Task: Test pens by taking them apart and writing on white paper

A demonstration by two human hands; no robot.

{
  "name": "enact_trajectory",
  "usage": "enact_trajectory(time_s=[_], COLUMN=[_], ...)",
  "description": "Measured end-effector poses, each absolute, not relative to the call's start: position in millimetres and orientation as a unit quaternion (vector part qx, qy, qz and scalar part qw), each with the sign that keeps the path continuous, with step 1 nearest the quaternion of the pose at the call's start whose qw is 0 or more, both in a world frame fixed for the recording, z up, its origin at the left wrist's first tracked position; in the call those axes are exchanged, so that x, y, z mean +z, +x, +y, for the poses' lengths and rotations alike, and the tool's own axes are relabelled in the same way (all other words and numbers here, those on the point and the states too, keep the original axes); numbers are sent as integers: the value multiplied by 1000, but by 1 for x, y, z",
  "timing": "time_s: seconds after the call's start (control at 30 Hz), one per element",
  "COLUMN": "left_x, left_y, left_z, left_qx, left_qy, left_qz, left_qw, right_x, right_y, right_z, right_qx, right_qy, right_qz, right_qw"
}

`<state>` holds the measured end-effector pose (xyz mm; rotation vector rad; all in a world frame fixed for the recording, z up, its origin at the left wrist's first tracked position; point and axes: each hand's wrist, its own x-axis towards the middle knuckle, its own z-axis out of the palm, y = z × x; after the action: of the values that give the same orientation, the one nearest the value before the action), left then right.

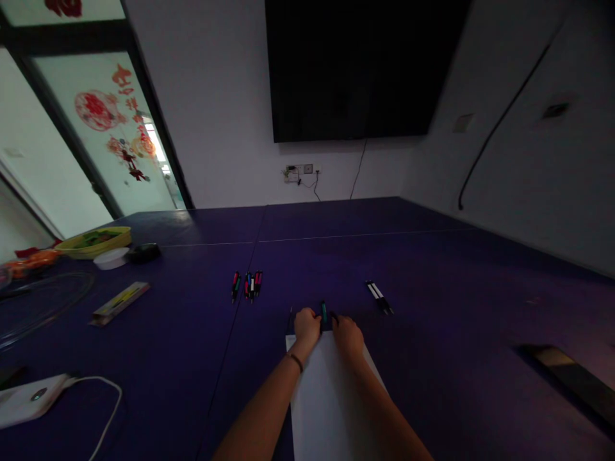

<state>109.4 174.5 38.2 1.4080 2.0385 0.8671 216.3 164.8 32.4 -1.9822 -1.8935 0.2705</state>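
A white sheet of paper (319, 403) lies on the purple table, under my forearms. Near its far edge, my left hand (307, 325) has its fingers closed in a pinch; what is in them is too small and dark to name. Just beyond the sheet, a green and black pen (323, 312) lies between my two hands, close to the left fingertips. My right hand (348, 334), at the sheet's far right, is closed on a dark slim object (335, 317). Another thin dark pen-like thing (290, 316) lies left of my left hand.
Several coloured pens (252, 285) lie in groups at centre left. Two black-and-white pens (378, 297) rest to the right. A narrow box (120, 303), yellow basket (96, 243), tape roll (144, 252) and white device with cable (33, 400) are left. A phone-like slab (571, 381) lies right.
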Motion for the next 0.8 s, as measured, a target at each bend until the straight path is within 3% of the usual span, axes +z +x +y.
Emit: enact_trajectory(time_s=[0.53, 0.8], left_x=[55, 62], left_y=[113, 123], left_z=[192, 212], left_qx=[178, 111], left_qy=[592, 598], left_qz=[767, 763], left_qw=[172, 220], right_x=[11, 4], right_y=[229, 237], right_z=[156, 167], right_qx=[64, 97], right_qy=[-674, -649], right_qz=[-681, -693], right_qw=[277, 299])
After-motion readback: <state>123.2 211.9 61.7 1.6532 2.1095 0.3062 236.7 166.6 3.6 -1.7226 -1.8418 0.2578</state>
